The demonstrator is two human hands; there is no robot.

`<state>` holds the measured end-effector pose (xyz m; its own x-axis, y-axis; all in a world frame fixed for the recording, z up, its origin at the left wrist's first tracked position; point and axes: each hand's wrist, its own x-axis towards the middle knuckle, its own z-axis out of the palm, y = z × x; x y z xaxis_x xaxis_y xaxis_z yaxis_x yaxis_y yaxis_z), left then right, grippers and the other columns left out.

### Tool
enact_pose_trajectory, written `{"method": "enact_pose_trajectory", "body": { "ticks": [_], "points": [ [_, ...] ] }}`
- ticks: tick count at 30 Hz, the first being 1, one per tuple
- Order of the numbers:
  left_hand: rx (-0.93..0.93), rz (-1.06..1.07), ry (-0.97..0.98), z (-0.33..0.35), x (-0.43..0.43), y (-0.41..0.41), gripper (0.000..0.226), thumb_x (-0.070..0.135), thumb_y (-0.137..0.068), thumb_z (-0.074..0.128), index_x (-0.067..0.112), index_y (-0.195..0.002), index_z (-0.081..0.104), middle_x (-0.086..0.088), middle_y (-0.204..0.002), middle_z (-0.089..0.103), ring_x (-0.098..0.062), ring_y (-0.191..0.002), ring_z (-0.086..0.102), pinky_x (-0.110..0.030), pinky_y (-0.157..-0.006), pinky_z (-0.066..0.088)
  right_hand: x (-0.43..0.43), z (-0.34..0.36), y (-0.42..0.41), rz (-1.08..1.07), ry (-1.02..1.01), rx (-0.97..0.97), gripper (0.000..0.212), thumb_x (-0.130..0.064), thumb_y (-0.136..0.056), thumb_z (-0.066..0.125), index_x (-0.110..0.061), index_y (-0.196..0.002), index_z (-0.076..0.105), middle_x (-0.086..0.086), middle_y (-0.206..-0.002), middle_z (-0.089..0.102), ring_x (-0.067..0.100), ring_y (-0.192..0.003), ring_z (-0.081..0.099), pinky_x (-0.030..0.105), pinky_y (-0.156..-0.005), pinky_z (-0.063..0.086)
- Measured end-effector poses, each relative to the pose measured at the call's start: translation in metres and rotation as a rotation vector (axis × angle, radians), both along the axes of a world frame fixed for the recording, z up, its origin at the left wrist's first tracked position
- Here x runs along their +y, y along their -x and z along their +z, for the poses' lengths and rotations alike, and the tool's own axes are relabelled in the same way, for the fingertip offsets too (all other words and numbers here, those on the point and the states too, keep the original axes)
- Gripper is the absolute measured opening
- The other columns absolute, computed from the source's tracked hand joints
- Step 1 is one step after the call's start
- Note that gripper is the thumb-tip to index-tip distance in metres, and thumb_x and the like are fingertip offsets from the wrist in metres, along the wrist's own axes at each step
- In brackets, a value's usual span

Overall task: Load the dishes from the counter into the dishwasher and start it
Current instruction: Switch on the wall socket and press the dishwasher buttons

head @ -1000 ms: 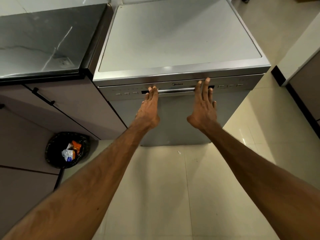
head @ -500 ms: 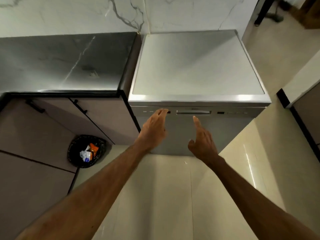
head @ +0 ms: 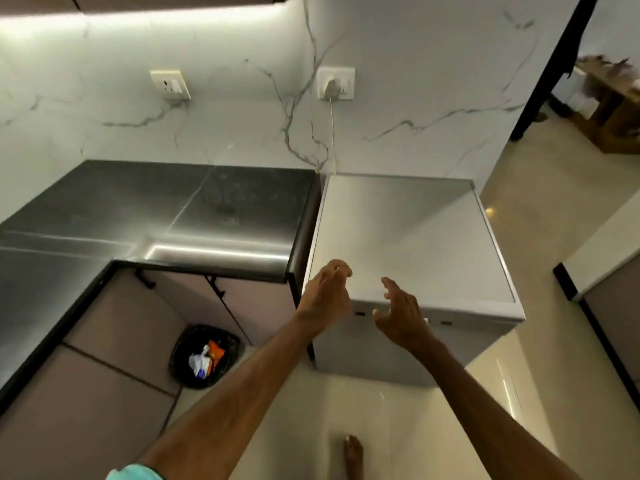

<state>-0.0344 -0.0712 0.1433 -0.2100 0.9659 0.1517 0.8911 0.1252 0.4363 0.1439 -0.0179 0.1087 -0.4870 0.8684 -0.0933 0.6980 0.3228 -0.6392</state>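
A silver free-standing dishwasher (head: 412,237) stands with its door closed, to the right of a dark counter (head: 145,216). My left hand (head: 325,292) hovers in front of the dishwasher's upper left front edge, fingers loosely curled and holding nothing. My right hand (head: 398,313) hangs in front of the control panel, fingers spread and relaxed, apart from the door. No dishes show on the counter.
A black bin (head: 204,356) with wrappers sits on the floor below the counter corner. Cabinet doors (head: 104,341) run under the counter. A plug and cable (head: 332,95) hang on the marble wall. My bare foot (head: 353,455) stands on the tiled floor.
Both hands came off the dishwasher's front panel and drew back. The view tilted upward and pulled away, showing the wall and sockets.
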Motion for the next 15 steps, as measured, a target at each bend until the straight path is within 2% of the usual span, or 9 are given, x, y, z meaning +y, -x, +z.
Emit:
{"method": "enact_pose_trajectory", "body": {
  "ticks": [2, 5, 8, 12, 15],
  "points": [
    [0.007, -0.006, -0.003, 0.016, 0.025, 0.01, 0.033, -0.002, -0.089, 0.061, 0.01, -0.12, 0.063, -0.003, -0.13, 0.062, -0.021, -0.103, 0.069, -0.024, -0.08, 0.053, 0.023, 0.015, 0.015, 0.01, -0.031, 0.011, 0.077, -0.016, -0.086, 0.067, -0.009, -0.154, 0.03, 0.016, -0.15, 0.048, 0.032, -0.132, 0.051, 0.047, -0.108, 0.045],
    [0.008, 0.021, -0.019, 0.041, 0.07, 0.036, 0.035, -0.002, -0.089, 0.061, 0.01, -0.122, 0.064, -0.003, -0.134, 0.061, -0.021, -0.11, 0.067, -0.027, -0.088, 0.055, 0.068, 0.041, 0.043, 0.019, -0.046, 0.037, 0.072, -0.016, -0.088, 0.067, -0.008, -0.152, 0.033, 0.015, -0.145, 0.051, 0.03, -0.125, 0.054, 0.044, -0.105, 0.046],
    [0.016, 0.049, -0.042, 0.058, 0.111, 0.07, 0.035, -0.002, -0.089, 0.063, 0.01, -0.122, 0.064, -0.001, -0.133, 0.06, -0.019, -0.11, 0.066, -0.025, -0.088, 0.056, 0.115, 0.057, 0.071, 0.035, -0.089, 0.049, 0.071, -0.016, -0.087, 0.07, -0.004, -0.15, 0.038, 0.016, -0.144, 0.053, 0.031, -0.125, 0.056, 0.043, -0.105, 0.047],
    [0.021, 0.119, -0.129, 0.08, 0.165, 0.119, 0.031, -0.005, -0.088, 0.06, 0.009, -0.116, 0.059, -0.002, -0.12, 0.058, -0.017, -0.1, 0.064, -0.025, -0.082, 0.056, 0.181, 0.07, 0.111, 0.074, -0.157, 0.052, 0.069, -0.013, -0.083, 0.075, 0.002, -0.143, 0.045, 0.02, -0.137, 0.058, 0.036, -0.123, 0.059, 0.041, -0.102, 0.046],
    [0.016, 0.151, -0.134, 0.093, 0.207, 0.156, 0.051, -0.006, -0.085, 0.057, 0.006, -0.134, 0.05, -0.006, -0.137, 0.051, -0.025, -0.12, 0.057, -0.031, -0.092, 0.053, 0.221, 0.097, 0.141, 0.082, -0.174, 0.041, 0.07, -0.015, -0.086, 0.071, -0.002, -0.147, 0.041, 0.017, -0.141, 0.055, 0.031, -0.129, 0.054, 0.032, -0.106, 0.04]
  ]
}}
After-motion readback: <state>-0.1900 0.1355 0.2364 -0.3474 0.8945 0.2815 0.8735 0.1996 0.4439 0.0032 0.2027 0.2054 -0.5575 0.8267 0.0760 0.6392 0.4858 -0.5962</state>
